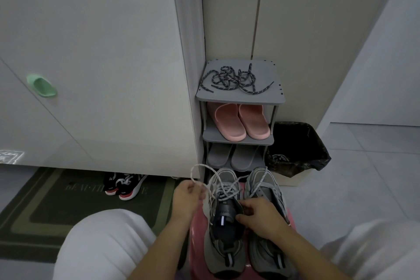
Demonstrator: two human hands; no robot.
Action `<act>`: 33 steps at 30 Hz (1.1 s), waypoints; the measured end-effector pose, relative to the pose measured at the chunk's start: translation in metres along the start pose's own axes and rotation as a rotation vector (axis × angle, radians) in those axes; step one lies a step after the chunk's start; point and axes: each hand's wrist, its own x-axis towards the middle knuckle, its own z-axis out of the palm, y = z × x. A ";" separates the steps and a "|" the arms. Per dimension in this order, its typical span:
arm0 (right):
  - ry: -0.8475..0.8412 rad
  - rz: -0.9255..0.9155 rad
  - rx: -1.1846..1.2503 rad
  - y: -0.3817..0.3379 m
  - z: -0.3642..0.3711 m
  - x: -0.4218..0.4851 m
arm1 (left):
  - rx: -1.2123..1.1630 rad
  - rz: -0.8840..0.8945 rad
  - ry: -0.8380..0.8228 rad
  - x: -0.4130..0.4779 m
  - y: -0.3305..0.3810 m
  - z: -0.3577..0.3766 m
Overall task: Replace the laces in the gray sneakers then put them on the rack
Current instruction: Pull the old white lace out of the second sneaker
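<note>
green doormat (52, 209), partly readable lettering "BEAUTI…"

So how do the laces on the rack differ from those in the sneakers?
The dark speckled laces are navy with pale flecks; the light gray laces are pale. The dark ones lie loose and tangled on the rack's top shelf; the light ones are threaded in the gray sneakers. No hand touches the dark ones; the left hand pinches a light one. Both look like round cord.
</note>
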 end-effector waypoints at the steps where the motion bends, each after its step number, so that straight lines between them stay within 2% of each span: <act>1: 0.000 -0.003 0.001 -0.001 0.000 0.000 | 0.033 -0.003 -0.080 -0.003 -0.001 0.004; 4: 0.005 -0.013 -0.008 -0.002 0.000 0.000 | 0.111 0.043 -0.200 -0.008 -0.009 0.012; 11: -0.001 -0.003 0.001 -0.002 0.000 -0.001 | 0.245 0.107 -0.125 -0.011 -0.005 0.012; 15: 0.003 -0.006 0.016 -0.001 0.001 -0.001 | -0.036 0.037 0.051 -0.009 0.010 0.002; 17: 0.009 -0.002 0.021 0.001 0.002 -0.001 | -0.087 0.021 0.123 -0.004 0.013 -0.004; 20: 0.005 0.008 0.011 0.001 0.001 0.000 | -0.088 -0.020 0.003 -0.006 0.011 -0.002; 23: -0.004 0.001 -0.023 -0.001 0.001 0.000 | 0.126 0.036 -0.208 -0.013 0.002 0.006; 24: -0.003 -0.006 -0.031 -0.002 0.001 0.000 | 0.217 0.084 -0.227 -0.013 -0.002 0.009; 27: 0.004 -0.019 -0.036 -0.003 0.001 0.000 | 0.403 0.129 -0.146 -0.015 -0.005 0.012; 33: 0.014 -0.030 -0.041 -0.003 0.001 -0.001 | 0.036 -0.175 -0.042 -0.010 0.006 0.007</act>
